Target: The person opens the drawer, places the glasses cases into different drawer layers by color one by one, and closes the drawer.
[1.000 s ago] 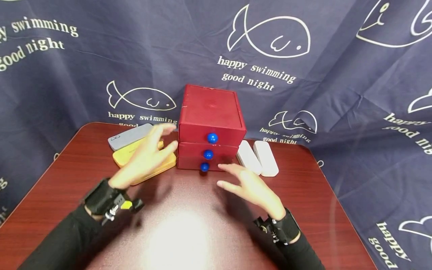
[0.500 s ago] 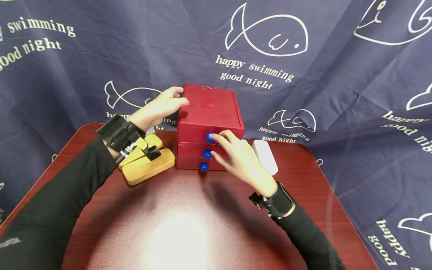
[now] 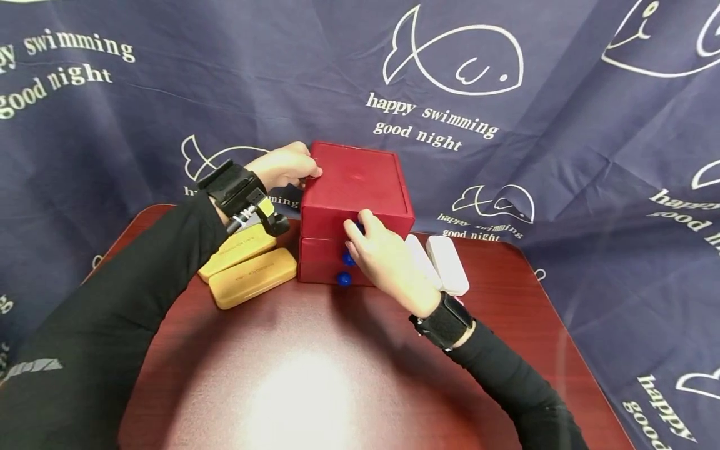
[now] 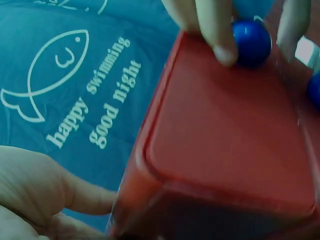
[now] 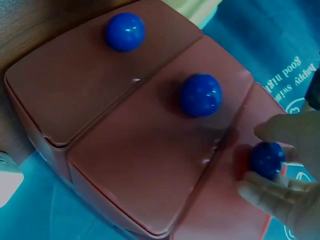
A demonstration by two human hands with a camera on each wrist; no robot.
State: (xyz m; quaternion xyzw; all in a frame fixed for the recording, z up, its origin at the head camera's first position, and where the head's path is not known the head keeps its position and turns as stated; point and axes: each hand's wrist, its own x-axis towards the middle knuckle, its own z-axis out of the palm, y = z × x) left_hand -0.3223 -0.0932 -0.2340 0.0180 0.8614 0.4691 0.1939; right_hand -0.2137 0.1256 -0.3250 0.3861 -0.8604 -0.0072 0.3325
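A red drawer box (image 3: 355, 181) with blue round knobs stands at the back of the table in the head view. My left hand (image 3: 288, 165) holds its upper left edge, with a fingertip on the top; part of that hand is hidden behind the box. At the front, my right hand (image 3: 388, 259) has thumb and fingers around the top knob (image 5: 267, 160), pinching it, as the right wrist view shows. Below it are the middle knob (image 5: 201, 95) and the bottom knob (image 5: 125, 32), both untouched. All the drawers look closed.
Two yellow cases (image 3: 253, 278) lie left of the box, with a grey case mostly hidden behind the left wrist. To its right are white cases (image 3: 448, 265). A dark blue printed curtain (image 3: 360, 75) hangs behind the table (image 3: 236, 362).
My left hand has risen from over the yellow cases to the box's upper left edge. My right hand has moved up from the lower drawers and closed its fingers around the top knob.
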